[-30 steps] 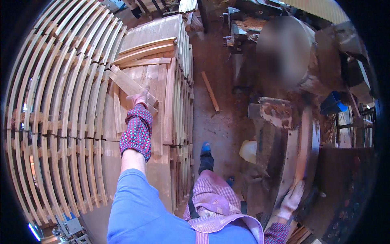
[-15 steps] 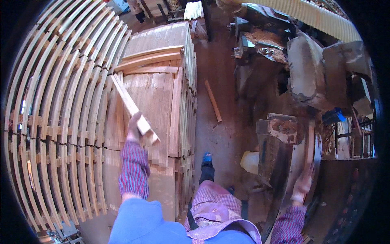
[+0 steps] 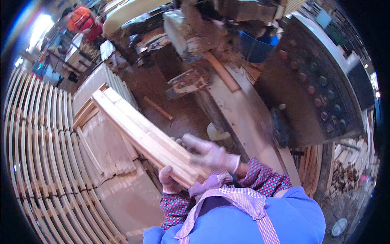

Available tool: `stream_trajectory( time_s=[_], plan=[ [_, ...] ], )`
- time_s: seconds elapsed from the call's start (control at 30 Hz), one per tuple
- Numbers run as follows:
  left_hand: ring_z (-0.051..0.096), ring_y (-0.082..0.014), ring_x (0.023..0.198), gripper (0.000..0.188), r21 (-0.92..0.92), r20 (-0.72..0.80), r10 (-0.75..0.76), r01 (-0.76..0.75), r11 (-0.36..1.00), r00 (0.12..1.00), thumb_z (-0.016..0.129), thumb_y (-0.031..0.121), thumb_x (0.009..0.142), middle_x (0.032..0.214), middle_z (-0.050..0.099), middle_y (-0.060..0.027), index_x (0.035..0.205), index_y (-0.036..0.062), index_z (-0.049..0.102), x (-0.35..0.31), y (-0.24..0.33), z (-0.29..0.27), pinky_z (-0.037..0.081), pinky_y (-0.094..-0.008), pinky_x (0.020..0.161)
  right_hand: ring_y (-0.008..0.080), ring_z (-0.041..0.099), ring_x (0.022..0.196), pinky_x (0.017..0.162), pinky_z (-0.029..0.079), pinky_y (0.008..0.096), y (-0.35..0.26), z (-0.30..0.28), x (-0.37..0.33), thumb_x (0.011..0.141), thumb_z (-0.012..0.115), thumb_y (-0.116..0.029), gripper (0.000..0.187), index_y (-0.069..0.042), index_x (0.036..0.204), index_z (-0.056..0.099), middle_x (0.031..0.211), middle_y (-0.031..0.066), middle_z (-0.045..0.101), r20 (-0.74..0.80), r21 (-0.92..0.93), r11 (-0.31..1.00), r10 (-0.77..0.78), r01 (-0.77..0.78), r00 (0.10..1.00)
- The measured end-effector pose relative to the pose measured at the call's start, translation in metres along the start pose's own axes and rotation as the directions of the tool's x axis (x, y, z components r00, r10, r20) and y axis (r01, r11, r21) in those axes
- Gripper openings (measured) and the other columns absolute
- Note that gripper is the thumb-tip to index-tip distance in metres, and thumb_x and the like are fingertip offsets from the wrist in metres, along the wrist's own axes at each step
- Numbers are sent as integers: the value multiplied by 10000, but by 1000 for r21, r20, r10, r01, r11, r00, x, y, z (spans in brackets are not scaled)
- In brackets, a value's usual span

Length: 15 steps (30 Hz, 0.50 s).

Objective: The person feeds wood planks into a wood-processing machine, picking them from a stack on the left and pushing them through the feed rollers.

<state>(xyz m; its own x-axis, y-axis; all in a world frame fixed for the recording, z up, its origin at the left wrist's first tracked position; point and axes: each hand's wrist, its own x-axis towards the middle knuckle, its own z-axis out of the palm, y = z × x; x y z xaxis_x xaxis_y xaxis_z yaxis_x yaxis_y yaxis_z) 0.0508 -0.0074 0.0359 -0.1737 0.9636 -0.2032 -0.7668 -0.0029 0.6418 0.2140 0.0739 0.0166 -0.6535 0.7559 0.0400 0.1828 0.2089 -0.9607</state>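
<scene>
Several pale wooden strips [image 3: 142, 132] lie side by side as a bundle, slanting from the far left toward my body. My gloved left hand [image 3: 170, 179] grips the bundle's near end from the left side, with the thumb up along the edge. Across the near right side of the strips is my gloved right hand [image 3: 211, 152]. It is a little blurred, its fingers stretched out toward the left; whether it touches the wood I cannot tell. A separate reddish strip [image 3: 222, 72] rests on the machine bed [image 3: 239, 118] to the right.
Long slatted rows of wood [image 3: 40, 142] fill the left, beside a stack of boards [image 3: 126, 195]. A loose stick [image 3: 158, 107] lies on the floor. Rightward are a button panel [image 3: 313, 85] and a blue bucket [image 3: 258, 46]. A person in orange [image 3: 83, 20] is far off.
The view has swung to the right. My left hand has gone from above the board stack to the strip bundle before my body. My right hand has left the machine bed and come over the bundle.
</scene>
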Motion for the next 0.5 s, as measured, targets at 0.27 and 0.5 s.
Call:
stream_trajectory(
  time_s=[0.27,0.5],
  plan=[
    [638,-354,1111,817,92,116,-309,300,949,944,674,177,701,1276,588,-189,1429,-49,378,-1,-79,2,553,-462,961,240,456,1367,1131,370,340,7,-34,-118,856,700,-136,762,16,1513,345,1523,194,431,-304,262,941,292,-215,907],
    [558,-282,1175,820,50,309,-314,314,948,898,773,162,692,1314,540,-102,1421,45,417,44,-113,16,456,-452,1048,391,485,1339,1105,418,400,54,-76,-211,816,703,-210,830,12,1518,320,1545,267,349,-471,-399,612,502,-683,725]
  ],
)
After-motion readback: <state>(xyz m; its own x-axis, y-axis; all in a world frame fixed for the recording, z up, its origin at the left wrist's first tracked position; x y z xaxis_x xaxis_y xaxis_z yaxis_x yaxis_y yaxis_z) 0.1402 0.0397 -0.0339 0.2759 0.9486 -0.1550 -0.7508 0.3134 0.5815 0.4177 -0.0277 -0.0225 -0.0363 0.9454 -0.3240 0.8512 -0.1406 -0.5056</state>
